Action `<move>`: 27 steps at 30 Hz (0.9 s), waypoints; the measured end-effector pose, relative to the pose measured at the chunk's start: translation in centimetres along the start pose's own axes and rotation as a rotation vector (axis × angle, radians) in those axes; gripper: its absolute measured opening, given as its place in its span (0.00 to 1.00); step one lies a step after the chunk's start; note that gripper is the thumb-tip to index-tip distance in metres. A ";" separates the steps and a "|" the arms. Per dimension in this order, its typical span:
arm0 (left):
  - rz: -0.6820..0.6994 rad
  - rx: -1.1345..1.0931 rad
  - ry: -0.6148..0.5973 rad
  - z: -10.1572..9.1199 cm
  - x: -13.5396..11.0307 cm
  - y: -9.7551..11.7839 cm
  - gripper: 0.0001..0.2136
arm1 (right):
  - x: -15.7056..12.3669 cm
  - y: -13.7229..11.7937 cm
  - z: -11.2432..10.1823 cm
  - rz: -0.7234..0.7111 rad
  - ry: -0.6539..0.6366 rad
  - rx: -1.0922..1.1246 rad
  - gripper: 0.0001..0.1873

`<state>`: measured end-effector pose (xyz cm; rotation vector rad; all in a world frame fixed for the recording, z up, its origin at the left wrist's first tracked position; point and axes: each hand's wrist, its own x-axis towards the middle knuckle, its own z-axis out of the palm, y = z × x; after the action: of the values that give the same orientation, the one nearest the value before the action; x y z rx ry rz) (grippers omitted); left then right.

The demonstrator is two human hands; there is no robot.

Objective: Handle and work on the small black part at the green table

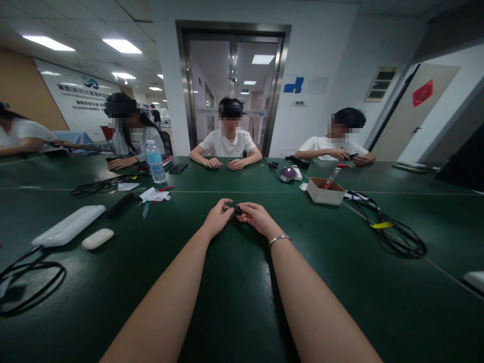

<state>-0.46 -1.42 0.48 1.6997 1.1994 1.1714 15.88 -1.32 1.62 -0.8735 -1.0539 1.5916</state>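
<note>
- Forearms [162, 292] reach forward over the green desk [234, 307], angled inward.
- Right hand [257, 218], a bracelet [280, 239] at its wrist, pinches a small dark object [238, 209] between both hands.
- Left hand [218, 218] curls beside it; whether it grips, I cannot tell.

And there it is, a small black object [238, 209] pinched in the right hand [257, 218], the left hand [218, 220] curled close at its other end! Across the green table [234, 302] sits a person [228, 143] in white, a water bottle [155, 164] standing upright to the left, an open box [324, 194] to the right.
</note>
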 end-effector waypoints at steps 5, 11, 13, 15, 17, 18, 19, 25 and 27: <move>0.037 0.022 0.022 0.0 0.1 -0.1 0.17 | 0.0 0.0 0.0 -0.001 -0.001 0.005 0.01; -0.011 -0.041 -0.007 0.0 0.2 0.0 0.15 | 0.0 0.1 -0.1 -0.010 -0.002 0.007 0.02; -0.017 -0.035 0.011 0.0 0.2 0.0 0.15 | 0.0 0.1 -0.1 -0.011 -0.005 0.010 0.02; -0.045 -0.045 0.009 0.0 0.3 0.0 0.15 | 0.1 0.2 -0.1 -0.010 -0.005 0.007 0.02; -0.045 -0.043 0.008 0.0 0.3 -0.1 0.15 | 0.1 0.2 -0.2 -0.007 -0.002 0.002 0.02; -0.038 -0.036 0.014 -0.1 0.3 -0.2 0.14 | 0.2 0.2 -0.2 -0.007 0.002 0.002 0.02; -0.035 -0.033 0.019 -0.1 0.3 -0.2 0.14 | 0.2 0.2 -0.2 -0.006 0.005 0.003 0.02; -0.068 -0.064 0.008 -0.1 0.5 -0.4 0.15 | 0.2 0.2 -0.2 -0.012 0.008 0.006 0.02; -0.056 -0.052 0.012 -0.2 0.4 -0.3 0.15 | 0.1 0.2 -0.2 -0.014 0.008 0.010 0.02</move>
<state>-0.64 -0.89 0.36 1.6122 1.2062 1.1704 15.94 -1.16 1.39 -0.8639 -1.0437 1.5795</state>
